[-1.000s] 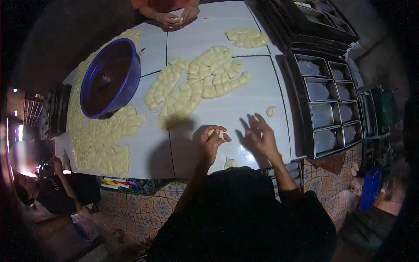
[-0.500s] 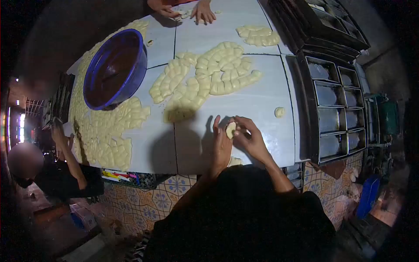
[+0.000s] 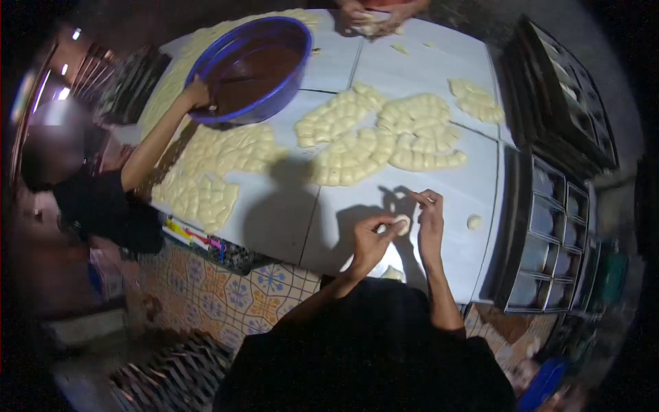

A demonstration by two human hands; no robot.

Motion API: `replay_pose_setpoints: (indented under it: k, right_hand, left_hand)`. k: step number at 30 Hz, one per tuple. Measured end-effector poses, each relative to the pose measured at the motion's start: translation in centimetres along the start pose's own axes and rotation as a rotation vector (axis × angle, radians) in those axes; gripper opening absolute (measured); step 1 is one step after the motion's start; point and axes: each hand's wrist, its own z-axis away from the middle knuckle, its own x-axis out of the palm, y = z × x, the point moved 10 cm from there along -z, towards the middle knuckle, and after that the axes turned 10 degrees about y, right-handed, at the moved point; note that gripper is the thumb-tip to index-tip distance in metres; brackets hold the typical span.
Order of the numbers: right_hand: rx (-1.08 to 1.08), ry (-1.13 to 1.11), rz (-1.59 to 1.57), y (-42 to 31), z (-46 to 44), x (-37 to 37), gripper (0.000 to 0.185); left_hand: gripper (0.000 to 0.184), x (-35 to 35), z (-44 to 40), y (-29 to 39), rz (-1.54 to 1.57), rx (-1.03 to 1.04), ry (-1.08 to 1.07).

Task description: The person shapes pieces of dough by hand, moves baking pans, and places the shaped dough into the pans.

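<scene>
My left hand [image 3: 371, 242] pinches a small piece of pale dough [image 3: 402, 224] between thumb and fingers, above the white table. Just to its right my right hand [image 3: 430, 218] is raised with its fingers stretched out, holding nothing that I can see. A round dough ball [image 3: 474, 222] lies on the table to the right of that hand. Close to my body, another bit of dough [image 3: 392, 273] is partly hidden. Beyond my hands, many shaped dough pieces [image 3: 353, 158] sit packed together in clusters.
A blue-purple basin [image 3: 274, 106] of brown filling stands at the back left, with a co-worker's hand [image 3: 198, 93] at its rim. More dough [image 3: 213, 154] covers the left side. Across the table, another person's hands [image 3: 374, 19] handle dough. Dark metal baking pans [image 3: 542, 237] line the right edge.
The view has swung, shifting the table rightward. My hands have separated, the dough now in my left fingers and my right fingers extended. The co-worker on the left has reached into the basin.
</scene>
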Motion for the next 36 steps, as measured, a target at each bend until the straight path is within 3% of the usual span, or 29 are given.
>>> replay_pose_setpoints:
  k: [1, 2, 3, 4, 6, 8, 9, 11, 12, 14, 16, 17, 20, 23, 25, 28, 30, 31, 32, 33, 34, 36]
  right_hand:
    - [-0.095, -0.109, 0.096, -0.4, 0.6, 2.0, 0.052]
    - [-0.192, -0.207, 0.188, -0.4, 1.7, 3.7, 0.056]
    - [-0.164, -0.253, 0.072, 1.5, 2.1, 4.6, 0.061]
    - [-0.239, -0.264, 0.271, 1.3, 2.0, 5.0, 0.057]
    - [-0.003, -0.282, 0.021, 2.6, 1.2, 6.0, 0.060]
    - [0.119, -0.458, -0.066, 5.0, 0.3, 6.6, 0.093]
    - [0.220, -0.522, -0.090, 6.2, 0.5, 6.9, 0.109]
    - [0.137, -0.576, -0.053, 4.6, -0.4, 8.2, 0.124]
    - [0.125, -0.563, -0.036, 4.5, -1.0, 8.3, 0.121]
    - [0.108, -0.476, -0.114, 4.0, -2.1, 7.8, 0.111]
    - [0.114, -0.403, -0.104, 4.2, -2.7, 7.1, 0.110]
    - [0.117, -0.363, -0.101, 4.5, -3.0, 6.7, 0.109]
    - [0.156, -0.354, -0.204, 8.6, -3.3, 5.8, 0.087]
    - [0.226, -0.317, -0.310, 9.4, -2.8, 5.5, 0.073]
    - [0.229, -0.309, -0.237, 9.0, -2.8, 5.5, 0.076]
    - [0.226, -0.259, -0.208, 7.8, -3.0, 6.9, 0.068]
    - [0.331, -0.216, -0.378, 8.4, -3.0, 8.2, 0.061]
    - [0.509, -0.227, -0.528, 9.7, -2.5, 9.0, 0.055]
    - [0.680, -0.231, -0.683, 11.2, -1.7, 9.7, 0.050]
    - [0.763, -0.175, -0.587, 13.6, -0.9, 9.0, 0.036]
    - [0.714, -0.136, -0.484, 13.4, -0.9, 8.0, 0.032]
    - [0.620, -0.067, -0.272, 11.5, 0.0, 6.1, 0.024]
  left_hand:
    - [0.011, 0.7, 0.1, 0.4, 0.243, -0.117, -0.102]
    - [0.014, 3.2, 0.4, -4.1, 0.871, -0.423, -0.313]
    - [0.017, 3.0, 1.3, -2.4, 1.051, -0.578, -0.292]
    - [0.020, 3.0, 2.1, -0.4, 1.236, -0.732, -0.274]
    - [0.060, 1.8, 0.9, 0.0, 1.093, -0.572, -0.264]
    - [0.106, 1.2, -0.7, 5.0, 1.236, -0.353, -0.685]
    - [0.133, 0.6, -2.1, 6.9, 1.184, -0.347, -0.763]
    - [0.105, -3.5, -9.0, 11.2, 0.839, -0.083, -0.635]
    - [0.094, -6.6, -13.9, 13.6, 0.602, 0.096, -0.477]
    - [0.080, -14.3, -24.2, 16.5, 0.011, 0.368, -0.012]
    - [0.073, -21.4, -33.2, 16.6, -0.637, 0.412, 0.448]
    - [0.080, -24.0, -38.3, 13.2, -0.675, 0.436, 0.505]
    - [0.095, -21.6, -40.0, 7.2, -0.851, -0.116, -0.136]
    - [0.091, -22.0, -38.8, 10.7, -0.906, 0.013, 0.171]
    - [0.087, -20.8, -34.1, 14.6, -1.068, 0.155, 0.365]
    - [0.086, -15.3, -23.7, 18.2, -1.071, 0.582, 0.422]
    - [0.074, -15.0, -21.5, 7.7, 0.002, 0.177, 0.170]
    - [0.072, -10.7, -17.8, 4.6, 0.347, -0.198, -0.069]
    - [0.073, -7.5, -13.7, 3.6, 0.500, -0.334, -0.135]
    - [0.074, -4.4, -9.4, 2.7, 0.643, -0.481, -0.185]
    - [0.074, -4.3, -7.6, 2.5, 0.596, -0.369, -0.071]
    - [0.062, -4.4, -5.4, 0.6, 0.477, -0.419, 0.019]
